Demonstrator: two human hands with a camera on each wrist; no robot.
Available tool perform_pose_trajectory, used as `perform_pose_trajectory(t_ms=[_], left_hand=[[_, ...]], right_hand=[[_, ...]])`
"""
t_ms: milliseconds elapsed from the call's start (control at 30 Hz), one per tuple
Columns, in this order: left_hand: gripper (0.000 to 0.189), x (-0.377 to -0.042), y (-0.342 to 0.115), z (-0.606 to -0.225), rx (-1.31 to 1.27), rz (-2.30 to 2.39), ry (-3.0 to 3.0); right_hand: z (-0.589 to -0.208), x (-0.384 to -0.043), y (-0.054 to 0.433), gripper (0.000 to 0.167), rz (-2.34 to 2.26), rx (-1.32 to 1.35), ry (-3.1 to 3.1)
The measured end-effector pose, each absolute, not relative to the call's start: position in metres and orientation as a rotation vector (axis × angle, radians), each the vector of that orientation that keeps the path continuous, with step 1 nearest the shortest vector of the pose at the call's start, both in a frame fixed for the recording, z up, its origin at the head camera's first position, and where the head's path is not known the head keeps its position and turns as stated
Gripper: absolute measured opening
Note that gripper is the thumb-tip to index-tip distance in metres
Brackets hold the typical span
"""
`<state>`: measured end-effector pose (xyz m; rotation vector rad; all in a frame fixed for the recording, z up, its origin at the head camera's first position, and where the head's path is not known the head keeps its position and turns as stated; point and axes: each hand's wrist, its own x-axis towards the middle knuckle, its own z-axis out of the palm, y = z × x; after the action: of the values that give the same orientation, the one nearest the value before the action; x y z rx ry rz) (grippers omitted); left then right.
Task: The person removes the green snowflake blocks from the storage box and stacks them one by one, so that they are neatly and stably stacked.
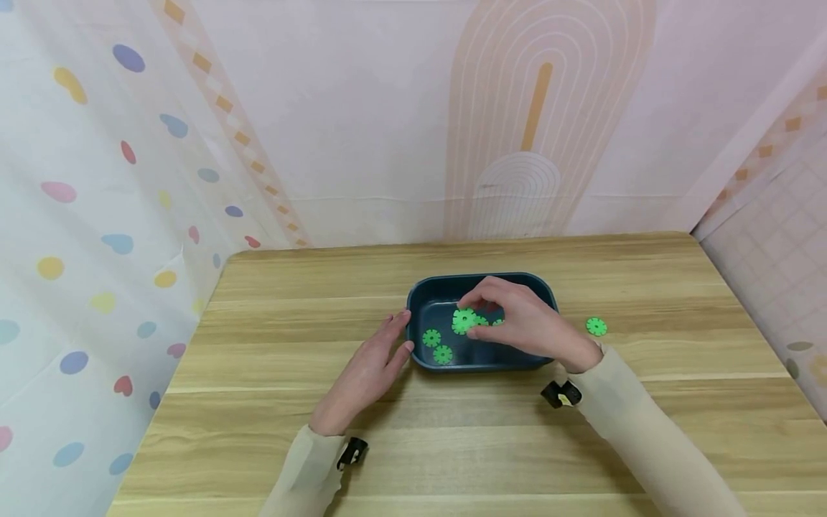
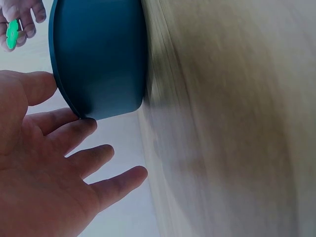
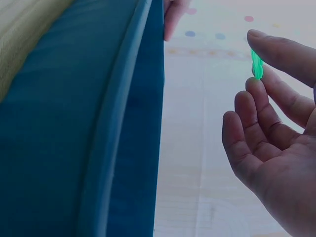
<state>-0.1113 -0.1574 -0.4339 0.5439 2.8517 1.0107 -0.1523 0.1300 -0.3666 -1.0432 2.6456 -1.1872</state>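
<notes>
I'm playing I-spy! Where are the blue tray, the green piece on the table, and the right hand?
Blue tray (image 1: 478, 368): head view, near rim.
Green piece (image 1: 597, 327): head view, its middle.
Right hand (image 1: 530, 320): head view, back of hand.

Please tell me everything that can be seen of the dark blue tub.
The tub is an open-topped, rounded rectangle in dark teal blue, seemingly smooth plastic, with a slim raised rim. It sits upright on the wooden table, its long sides running left to right in the head view. The left hand touches its left end at the rim. Green notched discs lie on its floor, partly hidden by the right hand above.
</notes>
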Motion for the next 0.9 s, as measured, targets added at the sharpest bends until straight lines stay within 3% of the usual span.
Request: perform_pose_trajectory(t_ms=[900], left_hand=[[0.055,-0.113,-0.158,-0.433,0.541,0.991,2.848]], right_hand=[[-0.364,-0.150,0.180,0.037,-1.247,-0.843,2.755]])
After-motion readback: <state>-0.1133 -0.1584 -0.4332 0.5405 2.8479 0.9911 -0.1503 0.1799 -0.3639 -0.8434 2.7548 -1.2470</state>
